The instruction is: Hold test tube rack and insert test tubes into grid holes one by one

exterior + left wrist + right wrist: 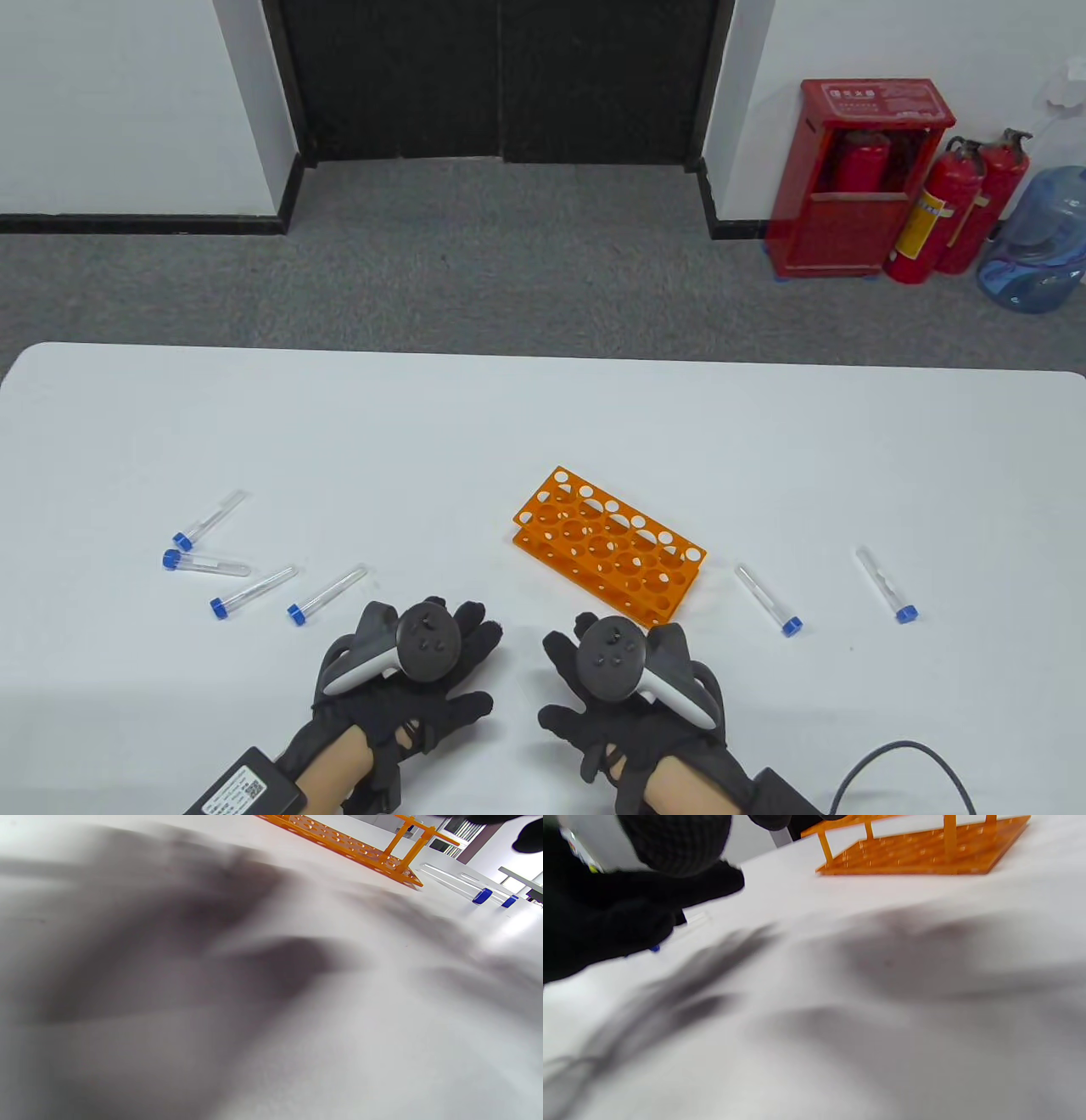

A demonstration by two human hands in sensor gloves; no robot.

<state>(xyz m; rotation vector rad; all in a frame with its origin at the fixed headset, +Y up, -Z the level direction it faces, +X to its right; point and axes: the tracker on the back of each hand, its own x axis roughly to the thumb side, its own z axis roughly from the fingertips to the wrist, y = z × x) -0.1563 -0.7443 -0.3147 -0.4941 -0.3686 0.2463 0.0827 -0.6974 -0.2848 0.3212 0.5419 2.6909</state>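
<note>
An orange test tube rack (607, 547) stands empty on the white table (543, 424), just beyond my hands. It also shows in the left wrist view (352, 846) and the right wrist view (925, 853). Several clear test tubes with blue caps lie on the table: a group at the left (254, 586) and two at the right (768, 600) (885, 584). My left hand (441, 671) and right hand (594, 679) lie flat on the table near the front edge, fingers spread, holding nothing.
A cable (899, 764) runs over the table's front right corner. A black box (246, 789) sits by my left forearm. Beyond the table are grey carpet, a red extinguisher cabinet (857, 178) and a water bottle (1039, 242).
</note>
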